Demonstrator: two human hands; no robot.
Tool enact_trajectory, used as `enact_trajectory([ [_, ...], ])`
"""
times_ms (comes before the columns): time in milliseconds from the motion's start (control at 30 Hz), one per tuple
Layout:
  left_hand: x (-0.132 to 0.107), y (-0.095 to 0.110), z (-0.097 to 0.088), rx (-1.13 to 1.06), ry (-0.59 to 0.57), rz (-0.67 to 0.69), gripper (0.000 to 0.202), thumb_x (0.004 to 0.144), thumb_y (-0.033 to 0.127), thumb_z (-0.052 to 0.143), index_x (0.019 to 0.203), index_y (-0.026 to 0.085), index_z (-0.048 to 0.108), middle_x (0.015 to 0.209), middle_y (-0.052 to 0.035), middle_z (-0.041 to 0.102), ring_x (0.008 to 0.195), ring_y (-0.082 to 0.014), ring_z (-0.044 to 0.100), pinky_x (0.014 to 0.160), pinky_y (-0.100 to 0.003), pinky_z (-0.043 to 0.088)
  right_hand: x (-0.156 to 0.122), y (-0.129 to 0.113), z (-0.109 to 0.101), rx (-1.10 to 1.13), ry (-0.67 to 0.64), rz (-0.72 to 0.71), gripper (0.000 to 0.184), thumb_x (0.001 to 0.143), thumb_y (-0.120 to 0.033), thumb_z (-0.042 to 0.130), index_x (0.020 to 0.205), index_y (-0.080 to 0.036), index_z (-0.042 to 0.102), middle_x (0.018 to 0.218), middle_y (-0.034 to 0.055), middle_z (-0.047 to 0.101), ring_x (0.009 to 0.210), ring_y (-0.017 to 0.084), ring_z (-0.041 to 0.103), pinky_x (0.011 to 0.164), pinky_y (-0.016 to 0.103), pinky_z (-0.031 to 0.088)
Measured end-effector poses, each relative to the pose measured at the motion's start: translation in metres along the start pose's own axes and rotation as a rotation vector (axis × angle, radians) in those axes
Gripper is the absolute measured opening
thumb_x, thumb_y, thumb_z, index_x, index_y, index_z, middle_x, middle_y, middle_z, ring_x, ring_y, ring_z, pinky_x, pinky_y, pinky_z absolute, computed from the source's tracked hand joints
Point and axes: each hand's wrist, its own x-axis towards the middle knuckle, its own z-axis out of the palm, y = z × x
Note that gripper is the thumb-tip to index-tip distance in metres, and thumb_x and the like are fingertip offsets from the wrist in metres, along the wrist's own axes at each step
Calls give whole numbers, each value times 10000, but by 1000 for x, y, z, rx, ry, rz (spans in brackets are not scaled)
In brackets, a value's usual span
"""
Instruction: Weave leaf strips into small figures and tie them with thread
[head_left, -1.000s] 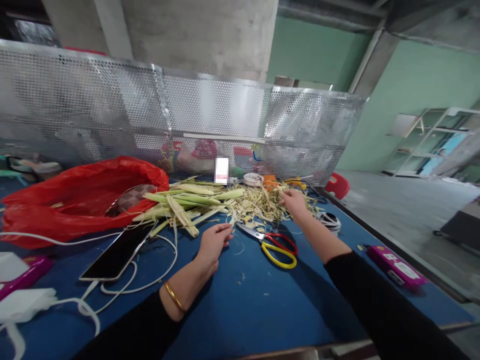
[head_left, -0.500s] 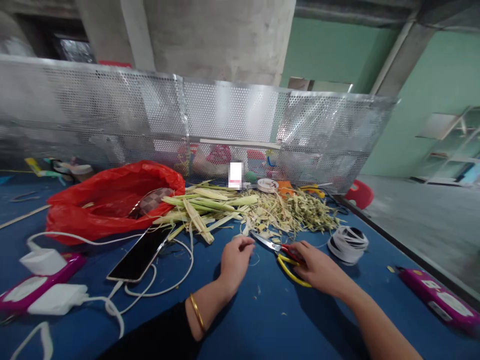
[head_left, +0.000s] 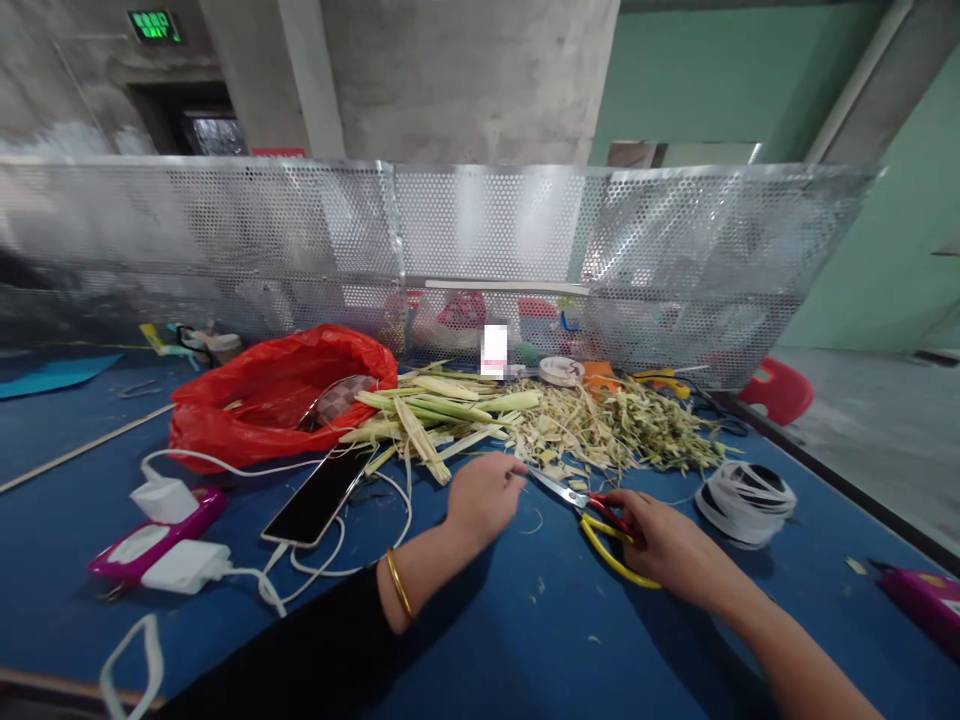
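My right hand [head_left: 660,535] is closed on the red handle of a pair of scissors [head_left: 564,490] with one red and one yellow handle. Their metal blades point left, tips close to my left fingers. My left hand [head_left: 487,495], with a gold bangle at the wrist, has its fingers curled together beside the blade tips; whatever it pinches is hidden. Just beyond both hands lies a heap of dry, chopped plant pieces [head_left: 577,425]. Long pale green husk strips [head_left: 450,405] lie to the left of that heap.
A red plastic bag [head_left: 247,400] stands at left, behind a phone [head_left: 322,500] with white cables. A purple power strip [head_left: 135,548] holds white chargers. White ribbon [head_left: 742,505] is wound in a roll at right. A perforated metal screen [head_left: 495,230] borders the blue table [head_left: 540,640].
The view has turned left, so table things appear farther right. Both hands keep nearly the same place by the scissors, and my right hand still holds them.
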Motion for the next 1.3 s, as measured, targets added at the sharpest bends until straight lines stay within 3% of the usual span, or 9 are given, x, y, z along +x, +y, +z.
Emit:
enact_trajectory([
  [133,21,-30,-26,169,76,-56,267,797,199,486,933,221,715,1040,-97,680,1041,-256,558,924,-340,353,0,-1,-1,-33,10,14,531,647,-101,472,1166,-183,546,916,82,605,783,210,568,639,281,366],
  [300,31,-59,-37,293,73,-164,178,742,225,550,761,193,725,833,-135,695,936,-301,593,848,-378,367,0,-1,-2,-71,41,41,536,647,-80,461,1165,-174,564,902,80,602,796,219,574,658,293,373],
  [500,22,-49,-47,270,10,-136,186,710,239,547,725,220,732,791,-93,707,813,-267,617,711,-329,378,-1,1,-6,-2,61,-20,357,794,-255,489,1136,-200,575,973,87,620,862,231,605,728,320,441],
  [667,2,-27,-67,9,-103,-106,150,704,276,552,633,215,669,616,-28,650,601,-190,579,572,-276,353,0,-1,-7,-73,415,-83,339,876,-390,473,1116,-177,587,1108,137,609,962,265,608,806,371,479],
  [833,-14,-5,-81,-393,-219,-155,164,718,331,571,656,185,610,576,16,567,499,-127,488,515,-248,357,13,-43,-8,-194,734,-442,395,904,-339,490,1263,-175,499,1230,155,579,1135,275,536,958,415,421],
  [933,-19,0,-82,-593,-328,-179,175,704,332,618,690,157,619,566,35,532,491,-91,439,498,-217,335,29,-74,-8,-178,656,-569,407,916,-304,475,1295,-156,466,1294,149,544,1211,273,474,991,418,383],
  [1067,-19,-12,-75,-839,-329,-286,233,698,363,672,698,136,619,526,48,505,437,-48,359,436,-181,244,38,-80,-1,64,411,-524,245,950,-270,382,955,-202,617,833,58,670,763,187,603,715,309,444],
  [1167,-14,-26,-70,-968,-86,-391,249,677,345,707,769,125,636,525,48,524,408,-31,345,406,-166,213,34,-67,5,358,152,-344,313,941,-361,395,774,-192,598,589,-7,538,533,124,472,526,235,357],
  [1300,-7,-38,-67,-1191,263,-523,206,641,248,720,781,120,638,561,51,538,445,-27,416,448,-145,315,29,-61,7,744,-94,-165,408,896,-501,429,781,-165,630,493,-51,395,449,86,345,457,218,274],
])
